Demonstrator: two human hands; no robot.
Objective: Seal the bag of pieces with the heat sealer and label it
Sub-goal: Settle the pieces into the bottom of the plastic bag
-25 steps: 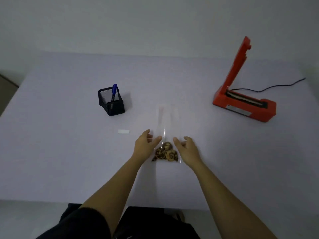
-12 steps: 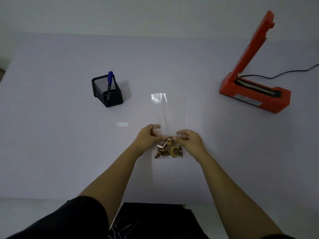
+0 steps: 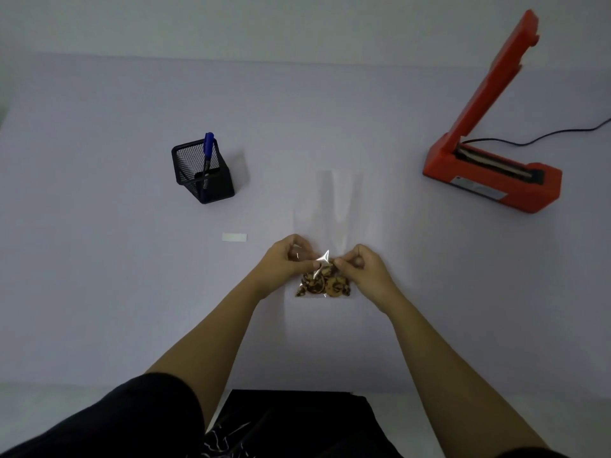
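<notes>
The clear bag (image 3: pixel 332 223) lies flat on the pale bench (image 3: pixel 99 292), near its front edge and about midway across, with its long empty upper part stretching away from the person. The brown pieces (image 3: pixel 325 283) sit bunched at the bag's near end. Just above them, the plastic is gathered into a crinkled peak between two hands. The left hand (image 3: pixel 285 263) pinches the film from the left, its grip narrow and closed on the plastic; the right hand (image 3: pixel 363 269) does the same from the right, fingertips closed on the bag.

A small white label (image 3: pixel 234 237) lies flat to the left of the hands, apart from them. Beyond it, farther back and left, stands a black mesh pen holder (image 3: pixel 203 175) with a blue marker (image 3: pixel 208 150) upright in it. The orange heat sealer (image 3: pixel 492 173) rests well apart at the right rear, its arm raised steeply and its sealing strip exposed; a black cord (image 3: pixel 542 135) trails off to the right. Bare bench surface lies between the bag and the sealer.
</notes>
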